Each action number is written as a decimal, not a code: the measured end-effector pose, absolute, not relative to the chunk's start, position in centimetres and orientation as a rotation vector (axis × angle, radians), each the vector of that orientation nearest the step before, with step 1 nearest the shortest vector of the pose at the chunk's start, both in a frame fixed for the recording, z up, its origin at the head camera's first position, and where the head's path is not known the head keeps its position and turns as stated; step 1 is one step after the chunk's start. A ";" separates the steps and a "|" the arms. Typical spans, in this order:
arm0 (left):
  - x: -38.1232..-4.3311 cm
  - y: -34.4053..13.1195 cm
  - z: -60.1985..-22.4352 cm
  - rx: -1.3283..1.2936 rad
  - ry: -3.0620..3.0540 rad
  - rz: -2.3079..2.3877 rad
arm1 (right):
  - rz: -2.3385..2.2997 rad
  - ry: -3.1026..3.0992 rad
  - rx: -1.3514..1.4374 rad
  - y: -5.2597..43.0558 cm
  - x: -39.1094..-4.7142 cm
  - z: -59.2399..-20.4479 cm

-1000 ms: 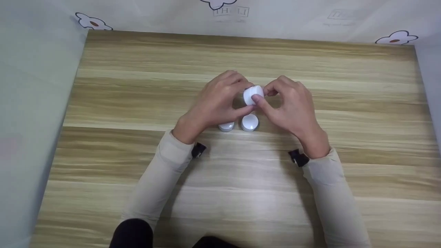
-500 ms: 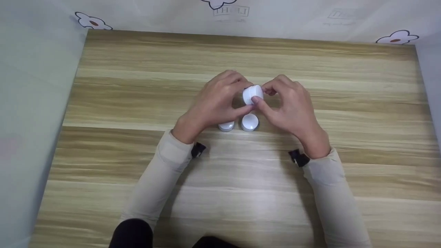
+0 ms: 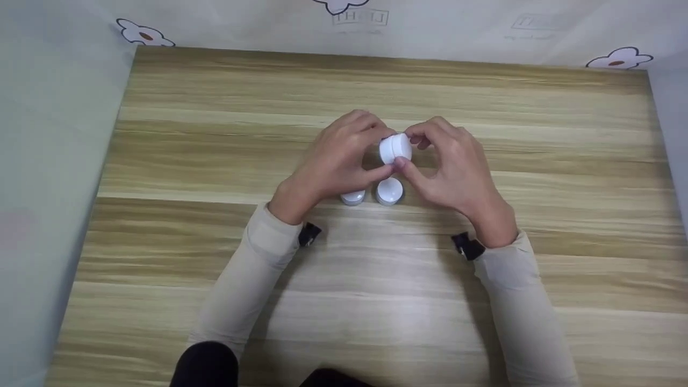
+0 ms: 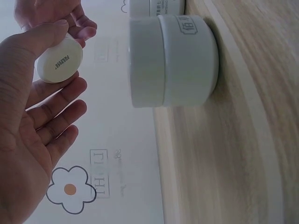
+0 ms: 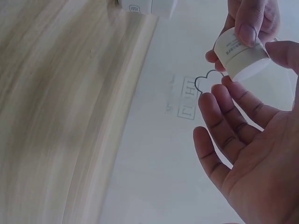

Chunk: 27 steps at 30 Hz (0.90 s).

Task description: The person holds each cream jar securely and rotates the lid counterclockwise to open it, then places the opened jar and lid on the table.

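A small white screw-top jar [image 3: 386, 151] is held up between both hands, tipped on its side with its lid [image 3: 404, 148] toward the right. My left hand [image 3: 341, 153] pinches the body between thumb and fingers. In the left wrist view the printed base of the jar [image 4: 60, 60] shows. My right hand [image 3: 457, 164] has its thumb and forefinger at opposite edges of the lid, pinching it; its other fingers [image 5: 212, 116] are spread loosely in the right wrist view. Two similar lidded jars stand on the table below: one jar [image 3: 389, 191] in full view, another jar [image 3: 353, 198] partly behind the left hand.
The wood-grain table [image 3: 376, 301] runs back to a pale wall sheet [image 3: 441, 32] with flower prints. A light panel [image 3: 59, 134] borders the left side. Small black wrist cameras [image 3: 310, 235] sit at both cuffs.
My right thumb has slid down the lid to its lower edge, and the forefinger has shifted left along the top. The left hand and standing jars stay put.
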<state>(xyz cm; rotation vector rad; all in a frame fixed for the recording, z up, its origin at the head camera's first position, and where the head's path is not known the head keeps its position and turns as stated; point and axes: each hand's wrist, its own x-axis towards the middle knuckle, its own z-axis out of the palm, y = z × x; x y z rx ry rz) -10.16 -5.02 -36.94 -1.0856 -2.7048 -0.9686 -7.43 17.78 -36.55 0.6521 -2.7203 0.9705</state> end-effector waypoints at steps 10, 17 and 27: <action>-10.1 -5.0 -36.9 -1.090 -2.695 -0.964 | 0.949 -2.739 0.567 17.7 -7.4 -36.5; -10.1 -5.0 -37.1 -1.089 -2.674 -0.966 | 0.953 -2.751 0.515 17.8 -7.4 -36.4; -10.2 -5.1 -36.9 -1.088 -2.684 -0.962 | 0.961 -2.723 0.587 17.7 -7.5 -36.5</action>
